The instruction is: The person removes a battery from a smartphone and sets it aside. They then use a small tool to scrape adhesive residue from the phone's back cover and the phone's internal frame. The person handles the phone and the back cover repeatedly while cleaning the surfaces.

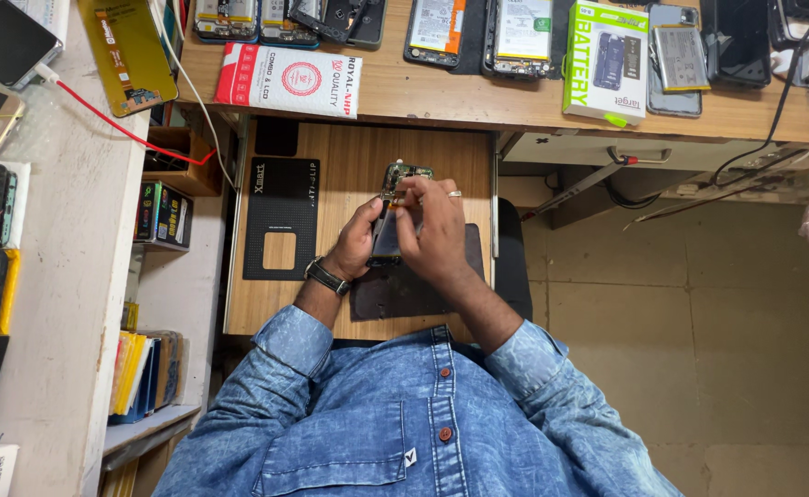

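An opened phone [392, 207] with its back cover off and its circuit board showing is held upright over a pull-out wooden tray [349, 156]. My left hand [358, 241], with a wristwatch, grips the phone's left side and lower end. My right hand [434, 225], with a ring on one finger, covers the phone's right side, its fingertips pressed on an orange part near the board. A dark worn pad [395, 294] lies on the tray beneath my hands.
A black repair mat [282, 216] lies left on the tray. The desk behind holds several opened phones [437, 32], a red-white box [289, 81] and a green box [605, 60]. A white shelf [64, 276] with phones stands left; tiled floor [699, 350] is right.
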